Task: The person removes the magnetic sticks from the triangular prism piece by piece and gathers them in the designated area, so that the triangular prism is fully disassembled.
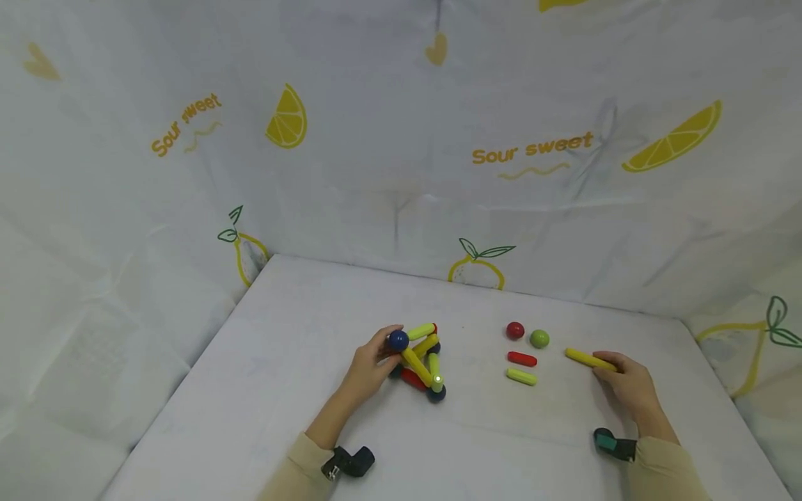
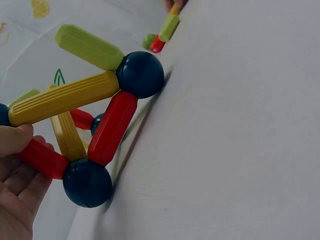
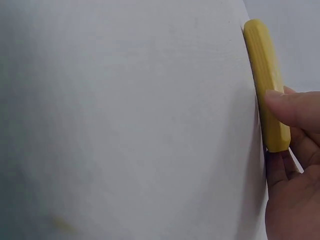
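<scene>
In the head view my left hand (image 1: 371, 365) grips a structure of rods and dark blue balls by its left side. In the left wrist view, fingers and thumb are about a red rod (image 2: 42, 159) of it, near a yellow rod (image 2: 65, 97). A blue ball (image 2: 87, 183) forms a lower corner, and a lime rod (image 2: 90, 47) juts from another blue ball (image 2: 142, 74). At the right, my right hand (image 1: 629, 383) pinches a long yellow rod (image 3: 265, 70) between thumb and fingers, close over the white table.
Between the hands lie a red ball (image 1: 515, 330), a green ball (image 1: 539, 339), a short red rod (image 1: 522, 359) and a short lime rod (image 1: 521, 376). A white cloth (image 1: 376, 174) with lemon prints hangs behind the table (image 1: 476, 452).
</scene>
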Motion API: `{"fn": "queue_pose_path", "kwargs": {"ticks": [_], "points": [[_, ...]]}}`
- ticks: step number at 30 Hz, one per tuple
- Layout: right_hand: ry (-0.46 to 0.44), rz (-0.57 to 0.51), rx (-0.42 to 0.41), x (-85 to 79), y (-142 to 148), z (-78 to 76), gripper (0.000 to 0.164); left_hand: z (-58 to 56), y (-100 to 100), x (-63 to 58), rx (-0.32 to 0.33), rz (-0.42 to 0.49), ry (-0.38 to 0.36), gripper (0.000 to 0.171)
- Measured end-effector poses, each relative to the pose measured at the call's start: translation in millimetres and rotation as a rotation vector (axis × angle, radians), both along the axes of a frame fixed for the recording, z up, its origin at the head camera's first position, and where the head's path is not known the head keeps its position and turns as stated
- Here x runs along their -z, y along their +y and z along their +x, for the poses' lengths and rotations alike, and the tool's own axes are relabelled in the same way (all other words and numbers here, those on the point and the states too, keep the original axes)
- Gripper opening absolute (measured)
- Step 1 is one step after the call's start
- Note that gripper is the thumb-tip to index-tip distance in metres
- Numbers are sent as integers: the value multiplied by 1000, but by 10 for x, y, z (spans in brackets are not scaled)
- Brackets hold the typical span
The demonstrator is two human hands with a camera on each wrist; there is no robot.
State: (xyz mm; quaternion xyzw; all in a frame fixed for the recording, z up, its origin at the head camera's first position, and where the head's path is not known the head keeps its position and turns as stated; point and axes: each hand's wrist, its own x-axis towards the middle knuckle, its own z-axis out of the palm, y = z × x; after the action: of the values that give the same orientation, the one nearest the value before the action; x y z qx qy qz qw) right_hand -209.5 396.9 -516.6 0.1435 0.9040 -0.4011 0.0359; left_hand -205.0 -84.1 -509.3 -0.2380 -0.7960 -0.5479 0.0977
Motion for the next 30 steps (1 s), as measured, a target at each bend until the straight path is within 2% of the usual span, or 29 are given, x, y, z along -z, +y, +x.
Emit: {"fn": "queue_pose_path", "kwargs": {"ticks": [7,11,16,19,22,26,28,30], "points": [[2,18,5,22,24,-25,45,-230,-73,-54,159,-43,-126,47],[5,26,-5,13,57,-33,44,-378,-75,-45,264,-24,-194,46],[-2,15,-12,-3,96,-28,44,-475,-60,-28,360,3,-231,47],[-15,16,4,-54,76,-18,46,-503,-60,-22,390,0,-251,48],[12,30,1,-164,7,-10,49,-524,-75,-36,409,2,-282,49],[111,88,-56,-304,-112,-5,52,-538,-87,-52,418,6,-299,51],[175,128,-75,-314,-170,-8,55,-538,-79,-33,415,14,-283,50],[226,116,-108,-350,-265,-6,57,-527,-69,-5,405,32,-265,50]]}}
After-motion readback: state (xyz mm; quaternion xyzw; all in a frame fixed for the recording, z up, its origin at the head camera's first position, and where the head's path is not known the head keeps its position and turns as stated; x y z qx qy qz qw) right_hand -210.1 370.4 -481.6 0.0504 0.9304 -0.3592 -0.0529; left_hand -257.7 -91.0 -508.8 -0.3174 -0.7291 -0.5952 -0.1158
